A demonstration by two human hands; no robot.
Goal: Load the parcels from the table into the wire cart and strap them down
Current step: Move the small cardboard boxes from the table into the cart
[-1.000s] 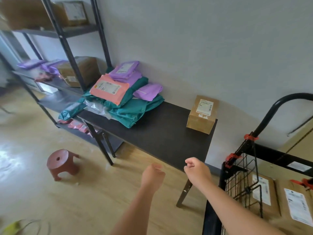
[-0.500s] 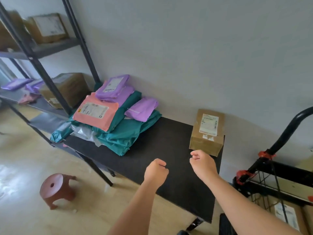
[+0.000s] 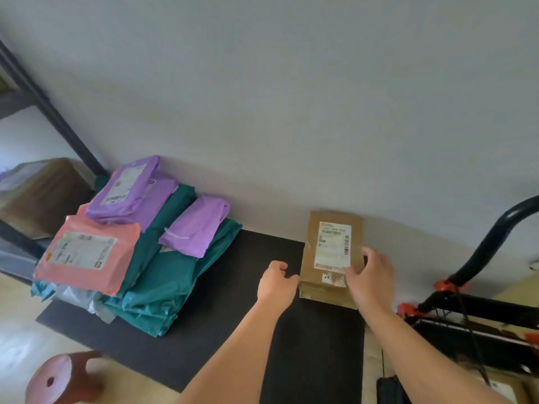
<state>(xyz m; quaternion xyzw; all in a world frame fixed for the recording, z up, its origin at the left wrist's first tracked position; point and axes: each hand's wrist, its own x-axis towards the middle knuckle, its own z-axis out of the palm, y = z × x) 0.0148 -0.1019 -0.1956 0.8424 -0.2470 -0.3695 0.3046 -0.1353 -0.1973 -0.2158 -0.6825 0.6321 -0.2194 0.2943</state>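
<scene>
Parcel: brown cardboard box [image 3: 331,228], standing at the far right corner of the bench [image 3: 233,330], against the wall.
Labelling: white shipping label on the box top with a red mark at one corner and a barcode along its right edge; the print is too blurred to read. A small white sticker with black marks sits below it.
Left hand [image 3: 277,284]: fingers curled, empty, just beside the box's left face; contact cannot be confirmed.
Right hand [image 3: 369,277]: fingers spread, resting on the box top over the label's near right corner.
Hands: apart, one on each side of the box.
Remaining parcels: purple mailers [image 3: 125,188], pink mailer [image 3: 84,255] and teal mailers [image 3: 163,281], stacked at the left end of the bench; their labels are illegible.
Wire cart [image 3: 478,316]: black frame with red clips [image 3: 444,285], standing past the right edge of the bench.
</scene>
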